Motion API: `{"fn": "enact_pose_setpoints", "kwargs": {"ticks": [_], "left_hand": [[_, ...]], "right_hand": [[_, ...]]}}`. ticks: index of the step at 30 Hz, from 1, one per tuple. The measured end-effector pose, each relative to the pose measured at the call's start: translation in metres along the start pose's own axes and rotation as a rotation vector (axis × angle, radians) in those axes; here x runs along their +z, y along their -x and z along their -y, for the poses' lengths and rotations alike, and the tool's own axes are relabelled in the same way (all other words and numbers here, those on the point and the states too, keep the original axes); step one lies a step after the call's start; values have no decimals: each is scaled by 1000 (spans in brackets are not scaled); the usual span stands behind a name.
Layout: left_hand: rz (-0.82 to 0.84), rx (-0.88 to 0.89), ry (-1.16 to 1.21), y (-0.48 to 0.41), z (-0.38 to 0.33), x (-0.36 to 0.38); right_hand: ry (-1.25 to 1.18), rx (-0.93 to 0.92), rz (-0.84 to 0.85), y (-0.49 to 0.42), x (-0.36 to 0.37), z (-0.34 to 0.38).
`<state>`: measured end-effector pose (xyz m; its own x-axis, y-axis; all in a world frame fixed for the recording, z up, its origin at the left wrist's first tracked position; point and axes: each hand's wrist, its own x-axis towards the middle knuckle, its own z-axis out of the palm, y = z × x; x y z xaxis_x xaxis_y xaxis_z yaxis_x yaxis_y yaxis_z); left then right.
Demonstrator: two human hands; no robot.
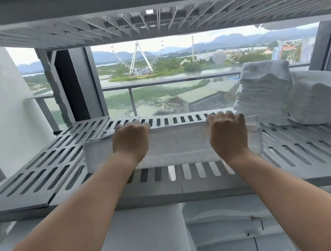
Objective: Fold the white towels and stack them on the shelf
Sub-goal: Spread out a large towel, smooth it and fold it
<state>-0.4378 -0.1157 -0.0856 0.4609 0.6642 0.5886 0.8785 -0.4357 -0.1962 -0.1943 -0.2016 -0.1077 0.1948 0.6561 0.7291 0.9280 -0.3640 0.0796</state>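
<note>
Folded towel [172, 145] placed on slatted shelf [38, 164].
Its far edge was gripped by curled fingers of left hand [131, 143] and right hand [228, 132].

Ferris wheel [139, 57] beyond balcony railing [154, 82], mountains [233, 39] behind

Light: bright, soft daylight through the window [163, 72] behind the slatted shelf [28, 170].
Shadows: faint, diffuse under the forearms.
Glare: overcast sky washed pale.
Distortion: wide-angle bowing toward the edges.
Sharpness: smeared, painterly softness throughout.
</note>
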Motion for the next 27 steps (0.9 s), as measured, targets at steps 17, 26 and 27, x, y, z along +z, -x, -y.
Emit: {"fn": "enact_pose_setpoints", "kwargs": {"ticks": [17, 26, 27], "left_hand": [[395, -83, 376, -114, 30, 130], [432, -174, -46, -125, 20, 122], [451, -177, -131, -124, 18, 123]], "right_hand": [[-282, 6, 432, -105, 157, -31], [-351, -44, 353, -119, 165, -38], [-359, -39, 392, -117, 168, -38]]}}
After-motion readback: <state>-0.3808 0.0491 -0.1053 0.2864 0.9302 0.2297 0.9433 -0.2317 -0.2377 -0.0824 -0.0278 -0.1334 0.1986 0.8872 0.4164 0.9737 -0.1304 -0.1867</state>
